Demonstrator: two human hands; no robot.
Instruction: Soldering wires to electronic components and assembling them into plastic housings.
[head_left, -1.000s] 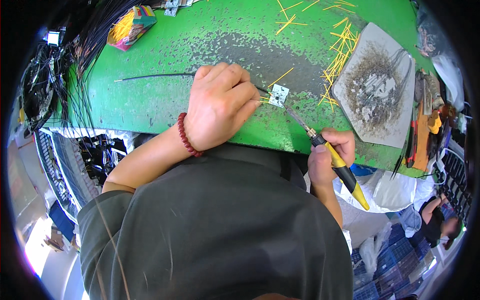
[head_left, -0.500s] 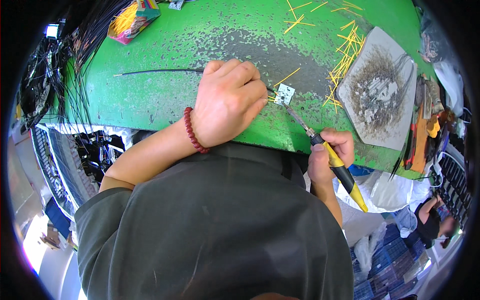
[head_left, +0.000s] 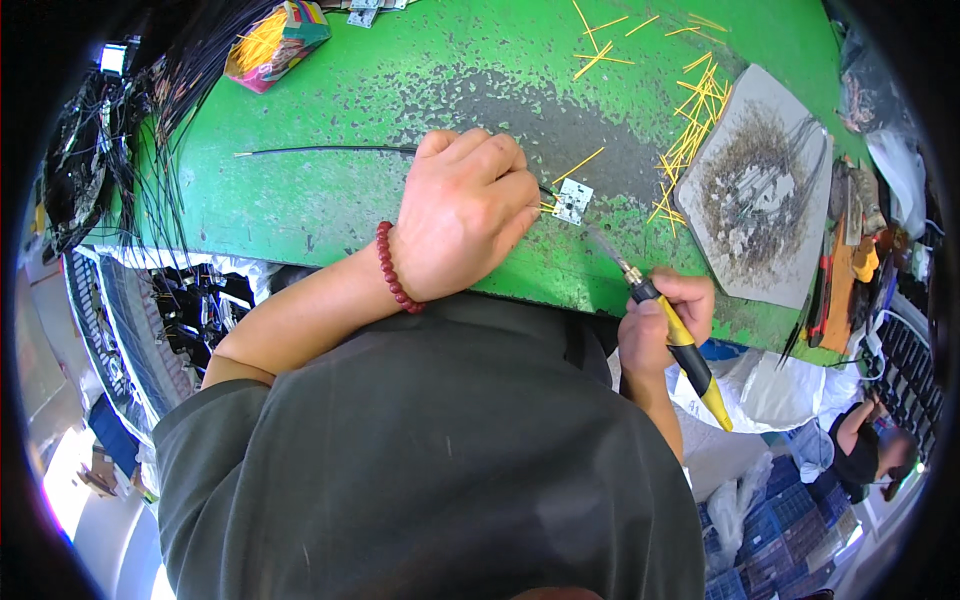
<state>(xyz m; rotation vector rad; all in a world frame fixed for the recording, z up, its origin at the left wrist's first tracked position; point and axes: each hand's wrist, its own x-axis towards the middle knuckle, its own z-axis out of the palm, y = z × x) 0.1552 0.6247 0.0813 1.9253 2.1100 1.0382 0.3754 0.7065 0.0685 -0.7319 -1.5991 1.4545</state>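
Hand work at a worn green surface [head_left: 300, 215], with the small white circuit board [head_left: 573, 201] as landmark. The board lies on the surface or just above it; which of the two cannot be told. To its left, the left hand [head_left: 468, 215], a red bead bracelet [head_left: 387, 265] at its wrist, has its fingers closed around a black cable [head_left: 330, 150], which runs out far to the left of the board; short yellow leads [head_left: 547, 208] bridge hand and board. To the right of the board and nearer the person, the right hand [head_left: 665, 320] grips a yellow-and-black soldering iron [head_left: 690, 355] between bent fingers, the tip ending just beside the board's near right corner. A single yellow strip [head_left: 580, 165] lies just beyond the board. Farther right are a heap of yellow strips [head_left: 697, 128] and a stained grey slab [head_left: 715, 205]; well to the upper left stands a colourful box [head_left: 290, 55] of yellow strips
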